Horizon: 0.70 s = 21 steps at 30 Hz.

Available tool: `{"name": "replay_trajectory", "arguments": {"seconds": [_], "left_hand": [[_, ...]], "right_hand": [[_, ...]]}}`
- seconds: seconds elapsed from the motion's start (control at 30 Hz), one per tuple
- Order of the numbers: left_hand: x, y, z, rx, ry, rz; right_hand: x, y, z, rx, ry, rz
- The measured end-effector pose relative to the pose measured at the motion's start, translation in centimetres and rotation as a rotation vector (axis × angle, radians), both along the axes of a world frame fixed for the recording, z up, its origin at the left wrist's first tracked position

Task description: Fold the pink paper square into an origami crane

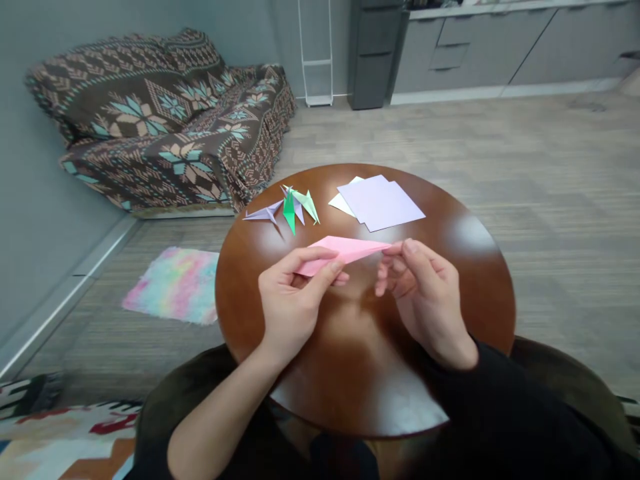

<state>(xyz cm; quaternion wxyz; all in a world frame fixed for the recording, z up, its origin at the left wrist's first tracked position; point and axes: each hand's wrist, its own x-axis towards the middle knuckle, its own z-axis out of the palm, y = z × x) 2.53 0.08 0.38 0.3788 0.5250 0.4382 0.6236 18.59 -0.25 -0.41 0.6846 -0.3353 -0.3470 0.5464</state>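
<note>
A folded pink paper [345, 251], long and pointed, is held just above the round brown wooden table [480, 293]. My left hand [295, 297] pinches its left end between thumb and fingers. My right hand [425, 293] pinches its pointed right tip with thumb and forefinger, the other fingers curled. Behind the hands lie folded paper cranes: a lilac one [265, 213] and green ones [299, 205]. A small stack of flat lilac and white paper squares [383, 202] lies at the table's far side.
A sofa under a brown patterned throw [165, 113] stands at the back left. A pastel fluffy mat [175, 283] lies on the floor left of the table. Grey cabinets [500, 47] and a white rack [316, 53] line the far wall. A patterned rug [65, 433] is near left.
</note>
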Motion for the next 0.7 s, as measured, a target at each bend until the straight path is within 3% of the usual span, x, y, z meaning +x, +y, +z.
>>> {"name": "replay_trajectory", "arguments": {"seconds": [0.13, 0.27, 0.7], "left_hand": [[0.14, -0.14, 0.28, -0.017, 0.007, -0.066], [0.24, -0.22, 0.34, -0.037, 0.006, -0.129], [0.11, -0.12, -0.18, -0.173, -0.115, -0.194]], "right_hand": [[-0.18, -0.53, -0.44, 0.032, -0.09, 0.169], [-0.2, -0.57, -0.78, 0.074, -0.121, 0.13], [-0.17, -0.47, -0.77, -0.019, -0.137, 0.094]]}}
